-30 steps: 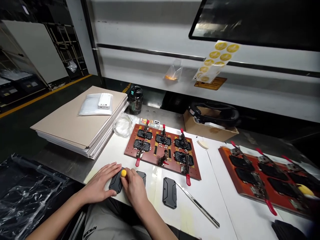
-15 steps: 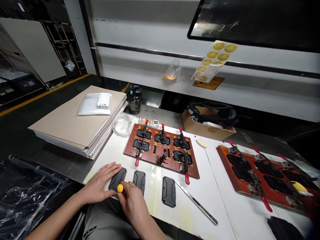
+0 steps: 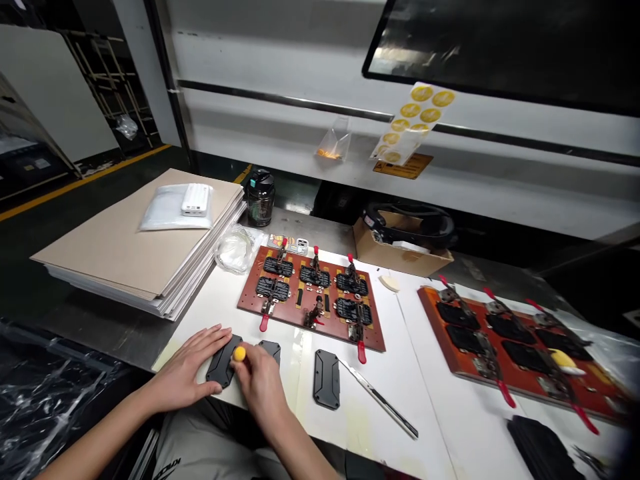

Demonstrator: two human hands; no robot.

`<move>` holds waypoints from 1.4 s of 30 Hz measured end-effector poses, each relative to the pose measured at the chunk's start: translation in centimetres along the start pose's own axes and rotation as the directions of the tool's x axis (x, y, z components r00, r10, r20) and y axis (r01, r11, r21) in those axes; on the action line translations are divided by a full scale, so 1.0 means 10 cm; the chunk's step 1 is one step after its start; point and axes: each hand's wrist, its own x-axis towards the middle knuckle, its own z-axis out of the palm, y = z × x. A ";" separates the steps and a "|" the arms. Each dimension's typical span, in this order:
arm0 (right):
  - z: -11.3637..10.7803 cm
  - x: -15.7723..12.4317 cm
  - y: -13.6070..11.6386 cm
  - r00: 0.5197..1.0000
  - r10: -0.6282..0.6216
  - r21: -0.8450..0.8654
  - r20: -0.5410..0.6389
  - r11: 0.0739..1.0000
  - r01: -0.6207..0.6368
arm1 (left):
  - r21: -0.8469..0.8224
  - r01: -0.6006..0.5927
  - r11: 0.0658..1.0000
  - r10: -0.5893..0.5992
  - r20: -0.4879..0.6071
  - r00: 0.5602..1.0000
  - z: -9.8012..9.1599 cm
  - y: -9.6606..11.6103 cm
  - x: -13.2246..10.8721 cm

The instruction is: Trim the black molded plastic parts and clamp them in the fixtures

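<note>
One plate (image 3: 223,364), leftmost of three, near left, long axis near-to-far, far end leaning right; left hand (image 3: 181,373), nearer, spread against its left edge; right hand (image 3: 260,383) pinching a yellow knob (image 3: 240,354) over its right edge.

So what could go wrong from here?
The small yellow round-topped item in the right hand might slip, scuffing the black rectangular panel or knocking the fingers of the left hand. That panel also lies near the front edge of the white-covered worktable, so it could slide off.
</note>
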 end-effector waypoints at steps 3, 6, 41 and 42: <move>-0.03 -0.03 0.00 0.998 0.015 -0.002 0.065 1.000 -0.015 | 0.008 -0.006 1.000 0.006 0.004 1.000 0.03 -0.02 0.00; -0.02 0.00 0.00 0.999 0.029 -0.017 0.023 0.999 -0.029 | 0.021 -0.006 1.000 0.006 0.018 1.000 0.04 -0.04 0.00; -0.23 0.03 -0.11 0.993 -0.005 -0.202 0.115 0.979 0.028 | -0.031 0.000 1.000 -0.001 -0.028 1.000 -0.02 0.03 0.00; -0.20 0.10 -0.11 0.993 -0.020 -0.208 0.113 0.977 0.043 | -0.031 0.000 1.000 0.000 -0.031 1.000 -0.02 0.02 0.00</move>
